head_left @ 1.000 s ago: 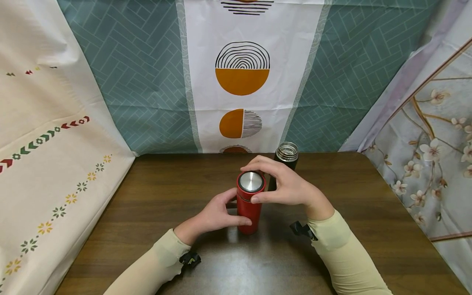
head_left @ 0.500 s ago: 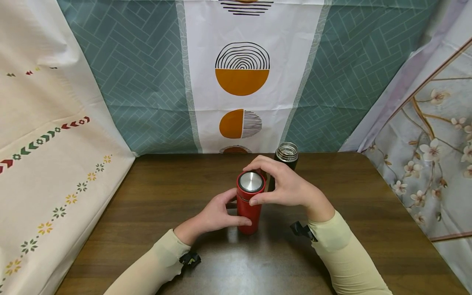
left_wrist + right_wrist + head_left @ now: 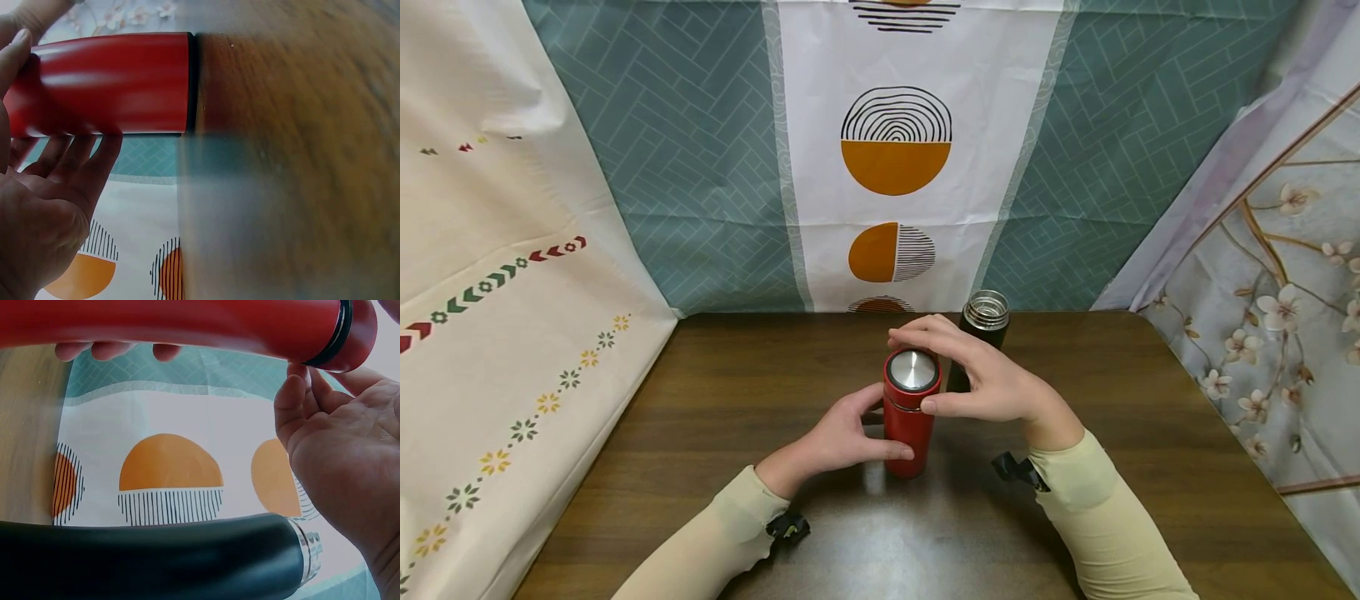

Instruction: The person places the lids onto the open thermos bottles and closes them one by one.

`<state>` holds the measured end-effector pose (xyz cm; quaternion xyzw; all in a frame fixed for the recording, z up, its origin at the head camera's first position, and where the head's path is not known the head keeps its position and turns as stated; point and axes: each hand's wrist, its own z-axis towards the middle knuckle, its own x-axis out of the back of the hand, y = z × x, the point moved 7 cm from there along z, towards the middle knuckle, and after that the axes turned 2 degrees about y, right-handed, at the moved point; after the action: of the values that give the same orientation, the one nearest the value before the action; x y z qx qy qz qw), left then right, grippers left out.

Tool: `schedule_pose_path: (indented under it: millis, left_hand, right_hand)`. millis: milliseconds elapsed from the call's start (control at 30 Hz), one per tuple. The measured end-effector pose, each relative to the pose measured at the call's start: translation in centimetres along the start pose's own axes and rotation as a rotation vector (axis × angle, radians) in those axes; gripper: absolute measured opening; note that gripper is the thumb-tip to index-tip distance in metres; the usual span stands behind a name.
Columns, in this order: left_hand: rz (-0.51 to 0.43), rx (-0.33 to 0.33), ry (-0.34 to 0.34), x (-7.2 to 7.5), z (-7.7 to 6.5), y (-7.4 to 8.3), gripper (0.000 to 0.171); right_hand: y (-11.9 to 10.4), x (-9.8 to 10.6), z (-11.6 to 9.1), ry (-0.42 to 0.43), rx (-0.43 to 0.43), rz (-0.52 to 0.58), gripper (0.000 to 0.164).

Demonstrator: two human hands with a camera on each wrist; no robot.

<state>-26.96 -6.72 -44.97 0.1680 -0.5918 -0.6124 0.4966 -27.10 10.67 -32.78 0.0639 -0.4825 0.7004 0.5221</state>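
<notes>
A red thermos flask (image 3: 910, 433) stands upright on the table, capped by a red lid (image 3: 913, 372) with a brushed-metal top. My left hand (image 3: 831, 433) grips the body from the left, thumb across the front; its fingers (image 3: 94, 159) lie along the far side. Around the lid, my right hand (image 3: 981, 375) holds on from the right, its thumb at the front edge and its fingers behind. In the right wrist view a dark ring (image 3: 334, 334) marks the seam below the lid. Behind the right hand stands a black thermos flask (image 3: 983, 335), lidless, its steel threaded neck bare.
The brown wooden table (image 3: 737, 367) ends at a patterned cloth backdrop (image 3: 700, 167). A cream cloth (image 3: 550, 333) hangs on the left and a floral cloth (image 3: 1262, 333) on the right. Each wrist wears a small black strap mount (image 3: 1018, 468).
My right thumb has shifted slightly to the right along the lid's front edge, and the fingers behind it reach a little further left. My left hand and both flasks stay in place.
</notes>
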Motion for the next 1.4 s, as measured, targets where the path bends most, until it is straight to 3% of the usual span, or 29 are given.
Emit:
schedule_pose_path:
  millis: [367, 1400]
  left_hand:
    - [-0.001, -0.007, 0.000, -0.03, 0.03, 0.11, 0.067]
    - [0.005, 0.004, 0.004, 0.00, 0.02, 0.20, 0.069]
  right_hand:
    - [-0.07, 0.15, -0.07, 0.007, 0.006, -0.035, 0.064]
    - [-0.56, 0.82, 0.15, 0.057, -0.068, -0.149, 0.060]
